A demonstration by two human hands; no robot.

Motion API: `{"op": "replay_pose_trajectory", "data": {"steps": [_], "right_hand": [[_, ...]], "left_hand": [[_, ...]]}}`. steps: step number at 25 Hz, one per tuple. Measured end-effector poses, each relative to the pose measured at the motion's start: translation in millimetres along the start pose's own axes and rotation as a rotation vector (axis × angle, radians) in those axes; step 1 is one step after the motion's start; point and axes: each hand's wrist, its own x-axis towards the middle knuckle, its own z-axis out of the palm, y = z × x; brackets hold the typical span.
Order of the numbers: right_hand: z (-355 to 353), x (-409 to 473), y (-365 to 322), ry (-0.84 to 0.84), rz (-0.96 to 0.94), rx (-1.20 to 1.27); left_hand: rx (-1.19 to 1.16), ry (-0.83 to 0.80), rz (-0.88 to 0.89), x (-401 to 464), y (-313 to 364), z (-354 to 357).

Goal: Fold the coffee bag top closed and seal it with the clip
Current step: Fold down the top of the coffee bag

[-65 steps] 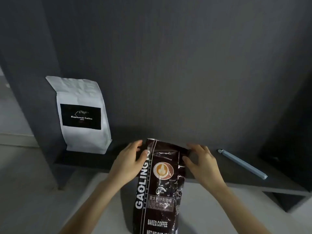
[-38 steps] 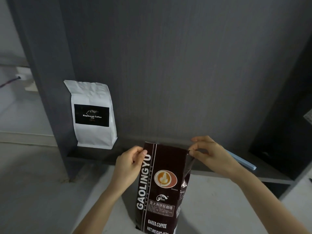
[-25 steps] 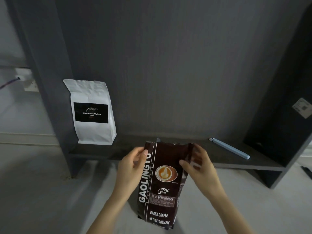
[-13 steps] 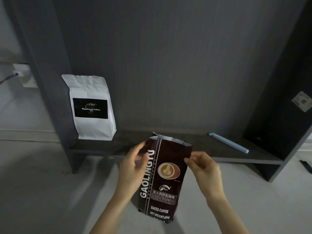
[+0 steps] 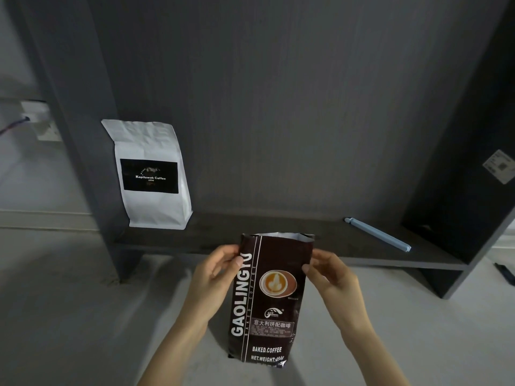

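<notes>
Dark grey wooden shelf point(image 5: 278, 240) spans background; white paper coffee bag point(image 5: 152, 174) upright near its left end. Dark brown foil coffee bag point(image 5: 267, 296) held upright in front of shelf edge, long axis vertical, top open, unfolded. Left hand point(image 5: 214, 277) and right hand point(image 5: 331, 280) pinch its upper side edges. Long pale-blue plastic clip point(image 5: 377, 237) lies at shelf's right end, nearer right hand, free space around.

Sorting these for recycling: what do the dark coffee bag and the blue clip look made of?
Dark coffee bag: glossy printed film, probably foil-lined, judging by the silvery inside at its open top. Blue clip: likely matte moulded plastic, a smooth, uniform pale blue bar.
</notes>
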Motion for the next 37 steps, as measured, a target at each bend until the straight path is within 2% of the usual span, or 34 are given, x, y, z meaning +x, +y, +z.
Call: {"op": "replay_pose_trajectory", "data": {"steps": [14,20,25,31,35,37], "right_hand": [[2.2,-4.5,18.9,0.014,-0.041,-0.032],[5.8,-11.6,14.8,0.007,-0.011,0.006],[8.3,-15.1,26.5,-0.093,0.055,0.007],[12.0,-16.1,40.4,-0.049,0.085,-0.052],[13.5,-18.2,46.2,0.006,0.076,-0.098],[14.1,-19.1,48.1,0.051,0.070,-0.133]], "left_hand": [[0.189,0.093,0.071,-4.2,-17.5,-4.0],[0.094,0.003,-0.014,-11.7,-14.0,-5.4],[0.012,-0.095,-0.033,-14.7,-17.9,-3.0],[-0.072,-0.076,-0.100,-13.8,-35.5,-0.2],[-0.040,-0.137,-0.131,-15.7,-39.7,-0.3],[0.000,-0.104,-0.114,-16.3,-41.4,0.9]]}}
